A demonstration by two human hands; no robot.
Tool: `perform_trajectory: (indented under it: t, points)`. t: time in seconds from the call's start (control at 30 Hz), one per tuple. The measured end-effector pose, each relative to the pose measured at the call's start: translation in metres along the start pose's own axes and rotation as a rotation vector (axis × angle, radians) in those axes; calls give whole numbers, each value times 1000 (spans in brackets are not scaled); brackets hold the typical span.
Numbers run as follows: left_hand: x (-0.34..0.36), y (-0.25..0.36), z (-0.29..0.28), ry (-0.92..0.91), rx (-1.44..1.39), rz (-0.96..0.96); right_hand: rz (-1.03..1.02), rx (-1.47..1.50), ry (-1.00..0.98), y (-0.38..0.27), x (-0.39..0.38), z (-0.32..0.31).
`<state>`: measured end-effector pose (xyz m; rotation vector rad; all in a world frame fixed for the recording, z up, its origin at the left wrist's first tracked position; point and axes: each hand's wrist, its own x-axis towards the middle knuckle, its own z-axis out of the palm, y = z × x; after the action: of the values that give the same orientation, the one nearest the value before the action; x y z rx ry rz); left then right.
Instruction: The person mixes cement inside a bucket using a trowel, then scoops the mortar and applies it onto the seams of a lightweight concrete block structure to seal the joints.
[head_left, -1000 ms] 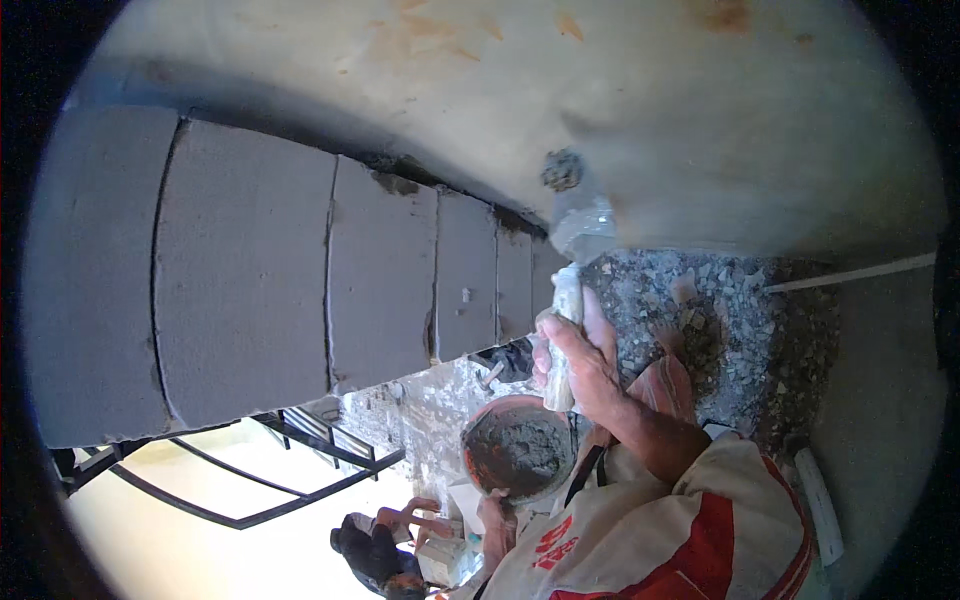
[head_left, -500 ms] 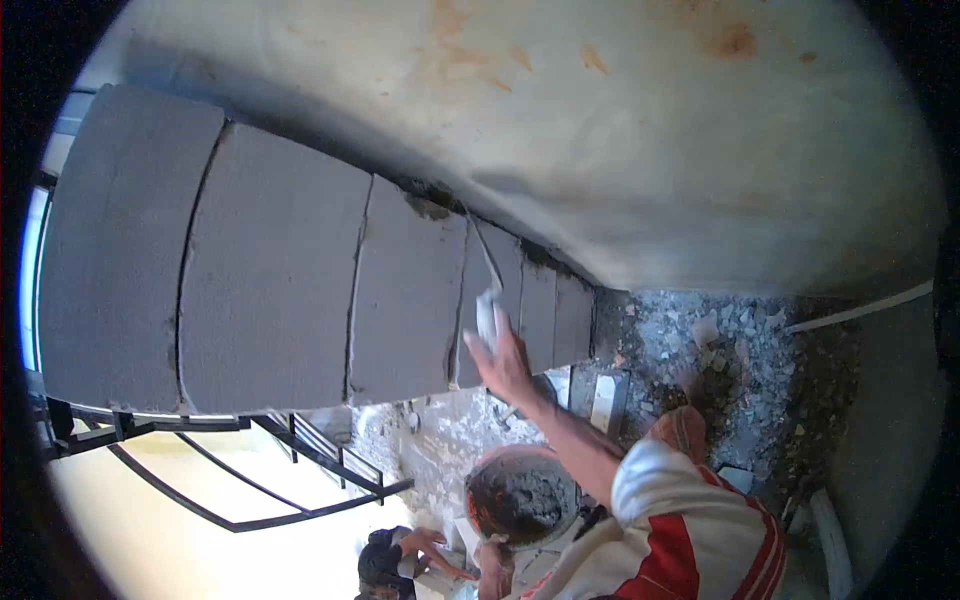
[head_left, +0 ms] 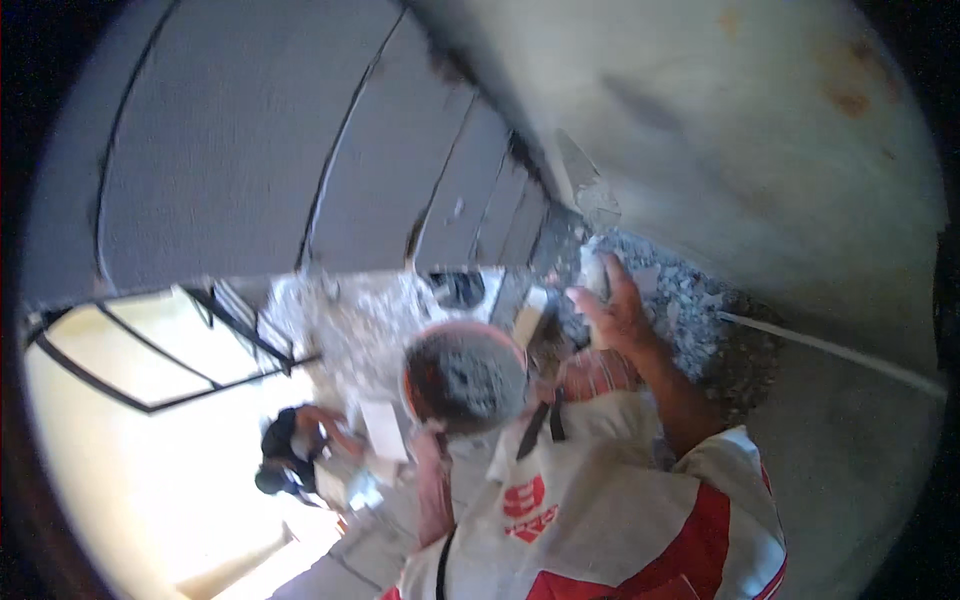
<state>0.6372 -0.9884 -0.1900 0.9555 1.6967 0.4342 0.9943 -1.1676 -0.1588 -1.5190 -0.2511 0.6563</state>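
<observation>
In my right hand [head_left: 618, 310] is a pointing trowel, its pale handle wrapped by the fingers. The trowel's blade [head_left: 590, 182] points up beside the pale wall and is slightly blurred. My left hand [head_left: 430, 440] grips the near rim of a round orange bucket [head_left: 410, 385], low in the middle of the view. Wet grey mortar [head_left: 470, 380] partly fills the bucket. Stair steps [head_left: 250, 130] faced with large grey slabs rise to the upper left, with dark joints between them.
A pale wall [head_left: 760, 170] borders the steps. Broken rubble [head_left: 690, 320] covers the floor on the right, near a pale pipe [head_left: 830, 352]. A black metal railing [head_left: 200, 390] stands at the left. Below it crouches another person [head_left: 295, 445], close to a white tile [head_left: 383, 430].
My right hand has drawn the trowel away from the steps, to the right and closer to me. The view has shifted, and my left hand now shows at the bucket's rim.
</observation>
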Motion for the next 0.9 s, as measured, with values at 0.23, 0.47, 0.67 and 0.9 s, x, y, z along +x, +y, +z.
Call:
perform_trajectory:
  t: [0.23, 0.47, 0.67, 0.9]
  points:
    - [-55, 21, 66, -2, -12, 136, 130, -615, -818, -16, -21, -35]
    - [-80, 27, 90, -55, -25, 323, 213, -798, -1155, 11, 14, 12]
    - [-99, 29, 100, -115, -35, 404, 478, -627, -1262, 18, 14, 15]
    - [-108, 28, 104, -152, -78, 354, 635, -392, -1277, 17, 2, 23]
